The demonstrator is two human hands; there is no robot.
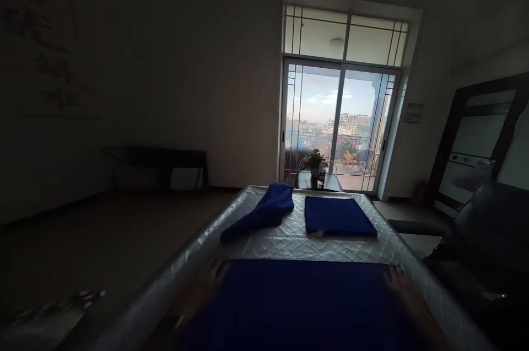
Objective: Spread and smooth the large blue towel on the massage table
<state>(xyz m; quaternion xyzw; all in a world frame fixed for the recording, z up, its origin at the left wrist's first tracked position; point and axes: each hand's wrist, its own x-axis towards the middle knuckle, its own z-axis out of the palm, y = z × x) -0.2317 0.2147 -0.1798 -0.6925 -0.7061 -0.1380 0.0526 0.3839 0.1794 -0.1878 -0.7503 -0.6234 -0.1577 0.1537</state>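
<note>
A large blue cloth point(306, 301) lies spread flat over the near part of a quilted, silvery covered table point(273, 249). At its far left corner rests my left hand point(202, 287), dim and slightly blurred, fingers stretched out along the edge. My right hand point(403, 285) lies on the far right corner, its fingers extended and apart. Beyond the cloth, a folded blue square of cloth point(339, 216) with a small pale tag sits to the right. A crumpled blue cloth point(264, 210) lies to the left of it, running diagonally toward the table's left edge.
Past the table's far end stands a small dark table point(303, 180) with a potted plant point(315, 162) and a bottle point(321, 176). Sliding glass doors point(339, 114) are behind it. A black chair point(487, 230) stands at right, a dark bench point(165, 158) along the left wall.
</note>
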